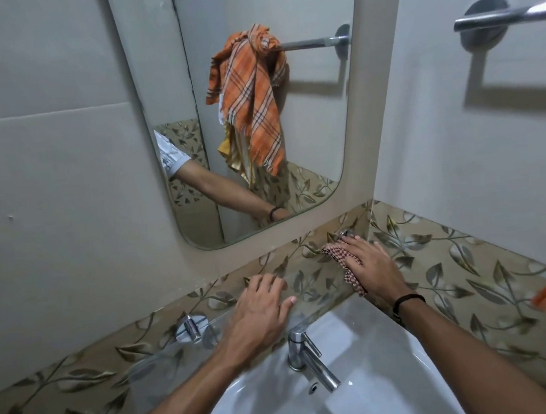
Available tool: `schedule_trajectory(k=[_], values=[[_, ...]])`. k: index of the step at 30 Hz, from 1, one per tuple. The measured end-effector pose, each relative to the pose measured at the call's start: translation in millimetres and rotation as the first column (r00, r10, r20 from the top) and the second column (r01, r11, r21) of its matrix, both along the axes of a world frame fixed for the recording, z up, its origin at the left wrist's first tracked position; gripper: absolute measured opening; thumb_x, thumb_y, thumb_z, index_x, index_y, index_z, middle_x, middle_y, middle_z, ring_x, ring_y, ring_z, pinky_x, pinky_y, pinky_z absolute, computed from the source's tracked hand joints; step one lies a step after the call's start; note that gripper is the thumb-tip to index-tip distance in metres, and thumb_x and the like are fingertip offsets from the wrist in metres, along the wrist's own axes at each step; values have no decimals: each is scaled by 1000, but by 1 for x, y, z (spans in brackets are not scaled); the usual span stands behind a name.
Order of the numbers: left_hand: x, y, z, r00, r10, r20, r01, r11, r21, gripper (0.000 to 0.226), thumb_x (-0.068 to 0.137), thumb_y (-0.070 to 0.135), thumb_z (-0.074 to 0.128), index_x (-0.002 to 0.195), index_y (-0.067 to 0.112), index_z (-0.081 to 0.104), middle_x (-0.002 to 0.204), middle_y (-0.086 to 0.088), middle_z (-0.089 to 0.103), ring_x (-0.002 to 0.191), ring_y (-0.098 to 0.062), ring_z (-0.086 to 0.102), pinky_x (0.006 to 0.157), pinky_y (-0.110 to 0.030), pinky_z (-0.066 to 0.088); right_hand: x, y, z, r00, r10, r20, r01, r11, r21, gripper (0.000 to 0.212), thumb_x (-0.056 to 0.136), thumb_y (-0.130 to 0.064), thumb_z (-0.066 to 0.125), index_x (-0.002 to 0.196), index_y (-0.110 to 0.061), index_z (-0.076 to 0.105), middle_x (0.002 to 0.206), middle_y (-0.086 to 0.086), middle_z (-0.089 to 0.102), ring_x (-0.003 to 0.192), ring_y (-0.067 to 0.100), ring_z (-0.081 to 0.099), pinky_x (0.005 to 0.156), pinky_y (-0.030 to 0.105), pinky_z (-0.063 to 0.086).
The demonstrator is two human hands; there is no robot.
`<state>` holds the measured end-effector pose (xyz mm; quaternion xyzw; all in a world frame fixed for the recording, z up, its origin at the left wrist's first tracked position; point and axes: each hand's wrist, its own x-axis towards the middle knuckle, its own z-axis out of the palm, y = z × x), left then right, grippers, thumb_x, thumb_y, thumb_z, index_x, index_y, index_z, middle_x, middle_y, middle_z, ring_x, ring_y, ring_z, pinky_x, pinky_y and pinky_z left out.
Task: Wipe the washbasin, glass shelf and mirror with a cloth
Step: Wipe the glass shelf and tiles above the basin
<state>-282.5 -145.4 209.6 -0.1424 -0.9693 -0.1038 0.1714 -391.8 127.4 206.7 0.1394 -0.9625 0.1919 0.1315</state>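
Right grip (372,267): fingers flat and spread, pressing the checked cloth (334,253) onto the far right end of the glass shelf (318,288), just beside its wall bracket (344,232). Left grip (259,305): spread, palm down on the shelf's middle, holding nothing. Washbasin (269,398) and tap (310,355) sit directly below, mirror (305,118) above.

Risks, as I judge them:
- Both grips load a pane carried only by small brackets, so leaning too hard could loosen or crack it.
- The cloth is pressed, not pinched. A quick stroke may leave it behind or drop it into the washbasin.
- The bare left palm likely smears the glass.
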Motion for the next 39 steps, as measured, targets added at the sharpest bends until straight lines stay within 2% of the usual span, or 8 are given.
schedule_trajectory(k=[7,10,15,22,25,32,37,39], values=[[2,1,2,999,-17,33,17,1000,7,40,106,56,23,122,28,47,122,10,42,105,-5,29,99,-25,36,7,-20,-8,995,-96,39,98,994,-45,52,103,-48,27,151,-34,38,162,-9,30,151,10,21,122,42,-3],[2,1,3,1000,-16,27,16,1000,-5,38,106,55,24,121,29,46,118,12,39,104,-5,29,97,-22,33,21,-33,-14,995,-91,-35,87,991,-99,55,99,-51,25,148,-33,44,158,-10,38,149,10,28,120,42,-6],[3,4,3,1000,0,-2,0,1000,-4,37,105,56,24,122,31,46,122,13,41,105,-3,27,93,-19,26,50,-54,-44,944,35,-329,-126,958,-259,43,94,-35,41,128,-25,65,135,-9,62,129,10,53,124,40,11],[7,4,6,1000,-12,8,12,1000,16,37,106,55,25,124,30,46,126,12,41,110,-3,27,99,-21,30,36,-55,-55,874,33,-485,-194,938,-286,43,95,-32,36,116,-16,70,121,2,70,112,18,62,115,43,31],[6,3,6,1000,-14,-8,14,1000,20,37,106,55,24,121,31,46,125,12,41,109,-3,27,101,-22,32,26,-43,-52,889,27,-458,-182,937,-298,54,101,-40,26,113,-13,72,119,6,71,109,22,65,112,44,35],[10,0,1,995,-37,-91,40,999,33,36,106,56,21,116,31,45,122,13,41,112,-7,31,101,-26,35,33,-42,-45,914,-109,-391,-46,929,-367,44,91,-31,40,121,-18,70,125,-1,69,118,12,59,114,54,35],[2,1,-2,992,-73,-103,74,997,7,39,103,57,25,118,31,49,127,12,44,122,-10,35,102,-28,37,54,-58,-46,930,-23,-366,-115,930,-349,43,94,-36,42,126,-23,67,131,-9,65,126,5,51,118,37,26],[0,3,-3,988,-89,-123,81,995,-64,34,99,58,34,108,32,53,116,11,52,112,-12,43,93,-29,48,47,-50,-49,918,21,-395,-159,935,-318,41,94,-36,42,121,-24,70,128,-11,66,125,6,53,116,37,29]])
